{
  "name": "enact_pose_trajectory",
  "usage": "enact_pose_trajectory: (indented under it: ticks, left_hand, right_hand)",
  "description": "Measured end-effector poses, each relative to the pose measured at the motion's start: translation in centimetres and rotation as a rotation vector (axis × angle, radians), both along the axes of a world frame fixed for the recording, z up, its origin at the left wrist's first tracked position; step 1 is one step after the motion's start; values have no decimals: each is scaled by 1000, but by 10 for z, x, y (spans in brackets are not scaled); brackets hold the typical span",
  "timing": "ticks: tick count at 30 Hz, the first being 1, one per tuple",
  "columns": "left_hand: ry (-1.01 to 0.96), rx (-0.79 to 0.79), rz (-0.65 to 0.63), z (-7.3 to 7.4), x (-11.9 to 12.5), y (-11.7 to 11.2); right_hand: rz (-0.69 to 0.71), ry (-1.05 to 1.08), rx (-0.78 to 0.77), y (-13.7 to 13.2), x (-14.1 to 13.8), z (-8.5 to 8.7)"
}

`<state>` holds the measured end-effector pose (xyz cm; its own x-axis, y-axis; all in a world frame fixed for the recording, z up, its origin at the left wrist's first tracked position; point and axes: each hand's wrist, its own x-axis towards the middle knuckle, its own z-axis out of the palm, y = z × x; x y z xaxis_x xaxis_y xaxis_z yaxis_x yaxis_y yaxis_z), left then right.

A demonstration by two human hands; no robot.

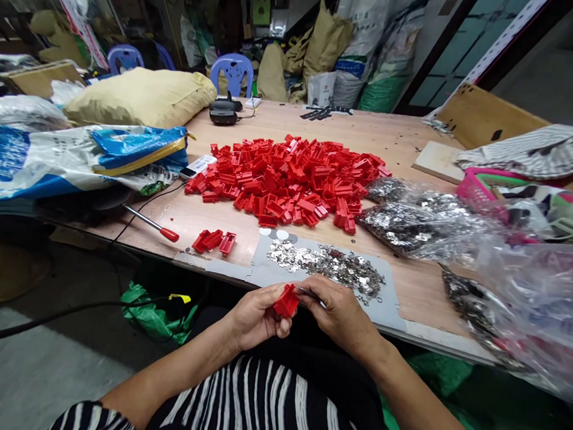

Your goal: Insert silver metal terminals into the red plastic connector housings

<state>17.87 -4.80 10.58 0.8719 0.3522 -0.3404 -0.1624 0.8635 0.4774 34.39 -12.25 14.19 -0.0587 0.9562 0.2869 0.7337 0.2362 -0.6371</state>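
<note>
My left hand [257, 316] is closed around a small red plastic box-shaped part [287, 301], held just off the table's front edge. Against the top of that part, my right hand [331, 306] pinches a thin dark piece, perhaps a metal tab or tool tip; its kind is too small to make out. Just beyond both hands, small silvery metal pieces [332, 262] lie spread on a grey mat [383, 310]. A few red parts [214, 241] sit apart to the left, and a large heap of the same red parts [290, 175] covers the middle of the table.
Clear plastic bags of metal pieces [411, 222] lie at the right, near a pink basket [484, 189]. To the left are a lever with a red grip [168, 234], a blue-and-white sack [61, 155] and a tan sack [141, 95]. A black cable [57, 319] crosses the lower left.
</note>
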Motion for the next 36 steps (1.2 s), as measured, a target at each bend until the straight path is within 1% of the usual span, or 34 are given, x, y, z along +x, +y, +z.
enact_pose_trajectory:
  ticks: [2,4,8,9,13,15,21,26,30,33,36]
  left_hand:
    - [10,5,-8,0,0,-1]
    - [21,13,-9,0,0,-1]
    - [3,17,1,-1,-2,1]
    - [-7,19,1,-1,-3,1]
    - [-10,42,0,2,-3,1]
    - [3,60,1,3,-2,0]
    - [28,88,-49,3,-1,2]
    - [39,118,-109,1,0,6]
    - [66,113,-117,-1,3,7]
    - [98,191,-126,-1,4,9]
    - [201,394,-53,1,0,10]
  right_hand:
    - [-2,17,-23,0,-1,0]
    - [-6,60,-82,0,0,3]
    - [39,228,-212,-2,6,9]
    - [25,277,-228,-2,8,9]
    - [-117,394,-282,0,13,5]
    - [-132,419,-293,1,12,1]
    - [-79,537,-345,3,6,-7]
    - [-11,550,-387,2,5,-10]
    - [-28,558,-393,3,5,-16]
    - [-57,580,-375,3,7,-19]
    - [-117,581,-357,2,9,-22]
